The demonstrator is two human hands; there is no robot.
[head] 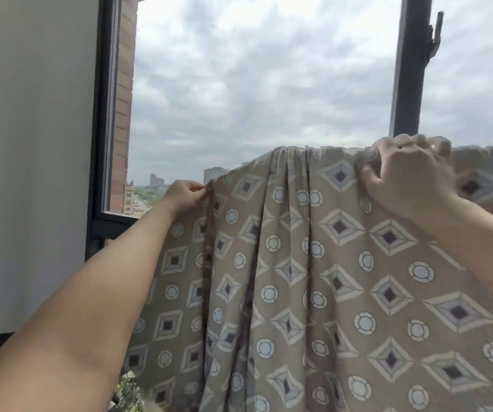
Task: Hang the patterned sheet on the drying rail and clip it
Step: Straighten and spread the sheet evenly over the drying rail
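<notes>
A tan sheet (pixel 313 278) printed with diamonds and pale circles hangs in folds in front of an open window, its top edge draped level across the right half of the view. Whatever it hangs over is hidden under the cloth. My left hand (pixel 184 196) pinches the sheet's left edge, lower than the top fold. My right hand (pixel 409 176) grips a bunch of cloth at the top edge on the right, fingers curled over it. No clip is visible.
A dark window frame (pixel 102 120) stands at the left beside a white wall (pixel 31 144). A dark vertical post (pixel 409 63) rises behind the sheet. Outside are a brick wall (pixel 123 108), cloudy sky and distant buildings far below.
</notes>
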